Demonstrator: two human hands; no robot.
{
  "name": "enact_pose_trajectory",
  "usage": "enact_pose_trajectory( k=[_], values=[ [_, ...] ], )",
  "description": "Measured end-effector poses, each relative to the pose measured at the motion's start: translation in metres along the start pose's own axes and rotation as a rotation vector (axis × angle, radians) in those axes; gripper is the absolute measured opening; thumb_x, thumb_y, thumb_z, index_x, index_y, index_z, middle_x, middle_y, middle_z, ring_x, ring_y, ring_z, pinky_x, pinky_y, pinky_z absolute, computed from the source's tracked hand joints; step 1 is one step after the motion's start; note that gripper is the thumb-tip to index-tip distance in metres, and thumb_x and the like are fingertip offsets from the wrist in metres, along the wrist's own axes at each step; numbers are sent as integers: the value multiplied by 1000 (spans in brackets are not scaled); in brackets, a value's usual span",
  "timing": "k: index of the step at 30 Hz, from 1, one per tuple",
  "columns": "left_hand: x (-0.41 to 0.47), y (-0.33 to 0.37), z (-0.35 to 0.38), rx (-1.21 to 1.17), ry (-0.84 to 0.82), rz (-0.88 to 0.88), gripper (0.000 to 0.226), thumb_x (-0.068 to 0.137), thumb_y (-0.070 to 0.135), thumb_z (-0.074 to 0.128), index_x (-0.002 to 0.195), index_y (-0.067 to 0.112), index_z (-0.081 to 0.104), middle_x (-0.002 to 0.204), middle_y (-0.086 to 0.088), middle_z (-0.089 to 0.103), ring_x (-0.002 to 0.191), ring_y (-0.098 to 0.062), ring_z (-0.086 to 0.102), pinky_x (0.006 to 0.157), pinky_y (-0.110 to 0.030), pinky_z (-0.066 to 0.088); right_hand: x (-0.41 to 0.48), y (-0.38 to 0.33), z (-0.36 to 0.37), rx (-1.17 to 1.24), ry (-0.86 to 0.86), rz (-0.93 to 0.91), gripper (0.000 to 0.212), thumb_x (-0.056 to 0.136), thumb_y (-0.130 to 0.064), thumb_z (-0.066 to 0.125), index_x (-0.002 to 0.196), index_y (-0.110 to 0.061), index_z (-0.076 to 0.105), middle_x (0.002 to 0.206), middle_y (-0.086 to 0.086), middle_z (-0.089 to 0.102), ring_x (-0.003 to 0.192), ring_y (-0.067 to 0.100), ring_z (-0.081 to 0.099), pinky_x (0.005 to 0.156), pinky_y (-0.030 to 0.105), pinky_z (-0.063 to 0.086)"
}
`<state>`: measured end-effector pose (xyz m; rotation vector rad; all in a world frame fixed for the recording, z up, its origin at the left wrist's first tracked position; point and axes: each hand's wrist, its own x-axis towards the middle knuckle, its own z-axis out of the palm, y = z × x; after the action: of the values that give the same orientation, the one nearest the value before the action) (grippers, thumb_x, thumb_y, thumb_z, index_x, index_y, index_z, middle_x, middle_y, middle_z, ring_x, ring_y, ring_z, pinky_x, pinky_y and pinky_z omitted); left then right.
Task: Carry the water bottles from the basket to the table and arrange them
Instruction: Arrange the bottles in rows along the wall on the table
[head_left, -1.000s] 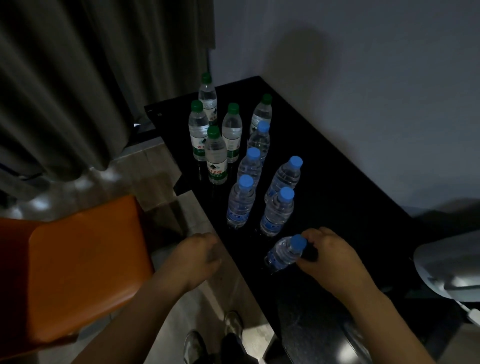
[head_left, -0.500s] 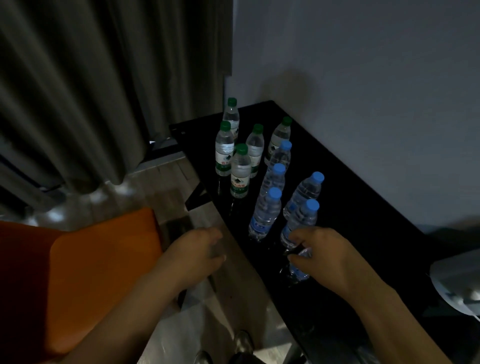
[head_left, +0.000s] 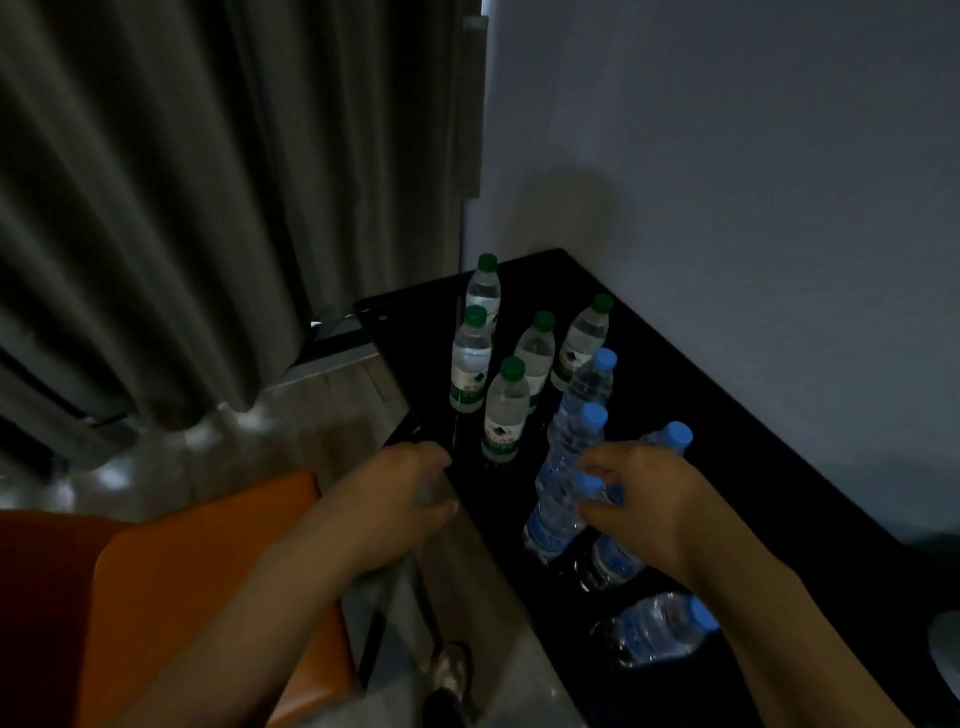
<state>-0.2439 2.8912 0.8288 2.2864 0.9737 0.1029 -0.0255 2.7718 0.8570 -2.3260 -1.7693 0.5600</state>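
Several green-cap water bottles (head_left: 506, 410) stand at the back of the black table (head_left: 727, 426). Blue-cap bottles (head_left: 587, 389) stand in rows in front of them. My right hand (head_left: 644, 499) curls over the top of one blue-cap bottle (head_left: 618, 561), hiding its cap, with thumb and fingers beside the cap of its left neighbour (head_left: 556, 519). Another blue-cap bottle (head_left: 660, 629) sits nearest me, free of my hand. My left hand (head_left: 410, 488) hovers loosely curled at the table's left edge and holds nothing.
An orange chair seat (head_left: 197, 587) is at the lower left, close to the table edge. Grey curtains (head_left: 182, 208) hang on the left and a pale wall (head_left: 753, 208) runs behind the table. A white object (head_left: 948, 649) shows at the right edge.
My right hand has let go of the nearest blue-cap bottle and moved up to the tops of the bottles behind it. The view tilted up. My left hand stayed by the table edge.
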Motion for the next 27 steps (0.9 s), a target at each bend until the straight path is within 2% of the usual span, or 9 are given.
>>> enact_pose_trajectory(
  k=[2,5,9,12,16,18,20,23,27],
  values=[
    [26,-3,-7,17,14,27,43,87,29,62,127,18,53,124,2,58,114,-13,55,97,-27,45,22,5,-8,20,21,13,36,86,-24,65,121,-15,61,118,0,63,107,14,57,93,27,46],
    [62,-6,-20,7,50,11,47,85,30,64,129,20,52,124,3,57,109,-9,56,92,-21,45,55,13,-22,42,55,16,43,86,-27,65,128,-20,56,125,-4,60,113,11,55,96,23,44],
    [105,-6,-38,6,88,28,43,83,31,67,123,20,56,116,3,59,103,-8,56,86,-19,44,91,24,-40,47,94,-3,42,86,-27,65,126,-20,58,118,-3,62,109,10,56,91,18,42],
    [131,-6,-48,31,116,52,40,83,30,68,121,22,57,113,6,59,104,-7,56,78,-10,36,111,29,-51,45,119,-6,41,85,-28,66,124,-20,60,117,-2,63,107,11,58,93,25,45],
    [156,-7,-59,55,102,71,37,83,26,69,118,19,59,113,5,60,94,0,51,67,3,35,129,38,-61,47,161,-17,37,84,-29,66,120,-21,63,115,-5,64,99,5,56,85,17,43],
    [168,-9,-65,81,118,72,35,83,27,69,116,19,59,113,4,61,94,-4,54,70,-2,37,138,40,-64,57,179,-8,38,84,-29,67,121,-20,63,117,-4,65,103,7,58,87,16,43],
    [183,-10,-72,108,128,66,37,82,27,69,117,18,59,114,2,62,99,-10,58,79,-15,43,149,42,-66,83,197,11,40,83,-29,68,122,-20,62,118,-2,65,105,8,58,88,16,43],
    [208,-13,-82,127,102,76,42,83,27,69,121,16,57,117,-1,61,104,-15,59,89,-26,47,165,44,-67,120,192,39,43,84,-29,68,125,-20,60,120,-1,64,105,8,58,89,21,47],
    [245,-20,-93,110,47,130,47,84,29,68,126,17,54,119,-1,59,106,-14,58,89,-23,46,188,46,-66,123,201,84,44,85,-31,66,128,-23,58,118,-4,63,99,4,55,82,17,44]
  ],
)
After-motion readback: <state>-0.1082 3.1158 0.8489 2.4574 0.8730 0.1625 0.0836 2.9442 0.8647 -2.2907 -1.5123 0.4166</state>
